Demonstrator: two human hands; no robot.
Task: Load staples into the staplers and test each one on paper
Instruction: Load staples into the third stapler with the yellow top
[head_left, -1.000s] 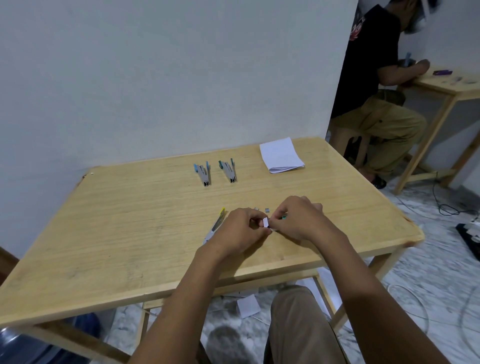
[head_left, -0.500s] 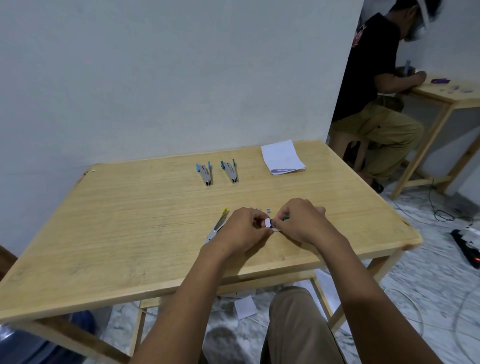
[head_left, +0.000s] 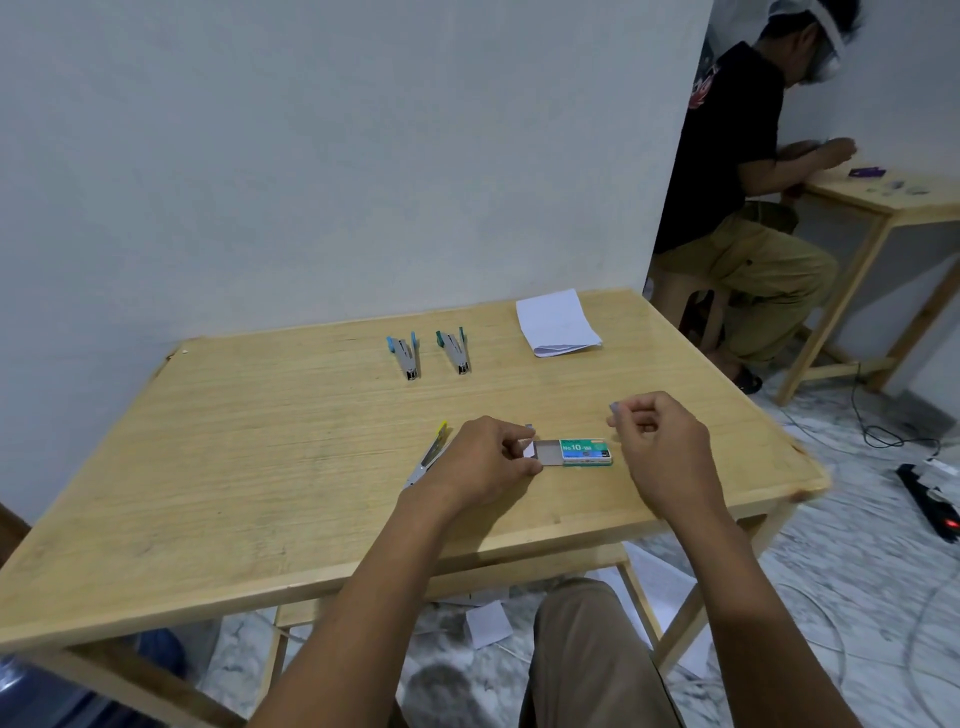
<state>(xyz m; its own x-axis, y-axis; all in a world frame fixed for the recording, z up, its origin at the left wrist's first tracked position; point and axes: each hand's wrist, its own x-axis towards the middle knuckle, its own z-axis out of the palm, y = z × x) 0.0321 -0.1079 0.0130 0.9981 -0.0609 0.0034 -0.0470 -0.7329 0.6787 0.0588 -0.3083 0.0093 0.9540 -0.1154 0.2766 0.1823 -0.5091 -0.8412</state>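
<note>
Wooden table (head_left: 218, 467), pale grain, viewed from the near edge.

Yellow-tipped stapler (head_left: 430, 453): lies open at about 9 o'clock from the staple box, partly hidden under the left wrist. Grey metal body, yellow end pointing toward 1 o'clock, long axis running from 7 to 1.

Left hand (head_left: 485, 457): fingers curled, thumb and forefinger pinching the pulled-out end of the staple box (head_left: 574, 453) tray by its white flap. Box rests flat on the table at centre, long axis 9 to 3. Green-and-blue sleeve printed "No.10" sits at the 3 o'clock end; grey inner tray slid out toward 9 (contents of tray too dim to make out).

Blue-tipped stapler (head_left: 405, 353) and teal-tipped stapler (head_left: 454, 351): side by side at 11 o'clock from the box, well apart from it, both opened in a V. Coloured ends toward the wall at 12, metal noses toward 6.

Paper pad (head_left: 557, 323): white, folded, at 12 to 1 o'clock from the box, near the far edge.

Right hand (head_left: 657, 447): lifted just off the box at 3 o'clock, loosely closed, fingertips pinching a small grey staple strip (head_left: 614, 407).

Second person (head_left: 737, 171) seated at another table, 2 o'clock, background.
</note>
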